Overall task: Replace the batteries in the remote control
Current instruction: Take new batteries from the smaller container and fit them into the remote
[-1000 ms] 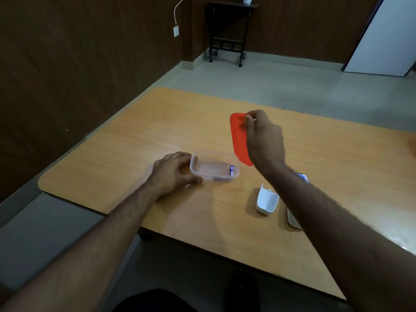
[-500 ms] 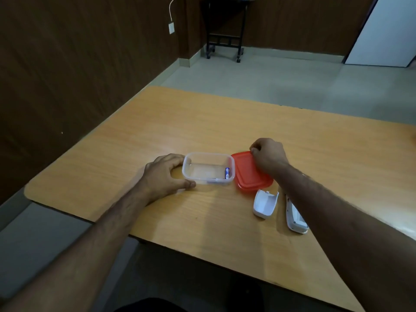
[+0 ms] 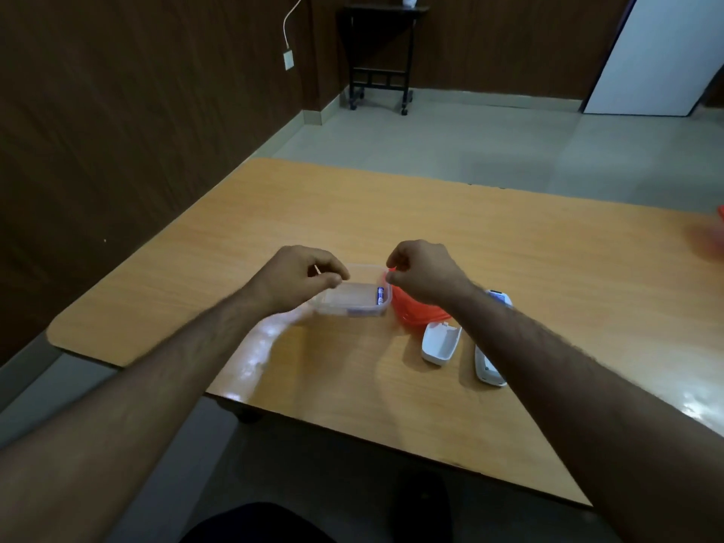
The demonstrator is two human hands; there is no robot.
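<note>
A clear plastic container [image 3: 354, 305] stands on the wooden table [image 3: 548, 260] with one blue battery [image 3: 379, 295] inside at its right end. My left hand [image 3: 301, 274] is over the container's far left corner, fingers curled down onto its rim. The red lid [image 3: 415, 313] lies flat against the container's right side. Above the lid's far corner hovers my right hand [image 3: 423, 272], fingers curled, with nothing seen in it. The white battery cover [image 3: 440, 344] lies hollow side up near the lid. The white remote [image 3: 487, 366] lies beside it, partly hidden by my right forearm.
A red object [image 3: 720, 213] shows at the table's far right edge, cut off by the frame. A black metal stand [image 3: 380, 52] is against the back wall. The table's near edge runs just below the remote and the cover.
My right hand brought the red lid down beside the container, then shifted left over the lid's far corner. My left hand rose from the container's side to its rim.
</note>
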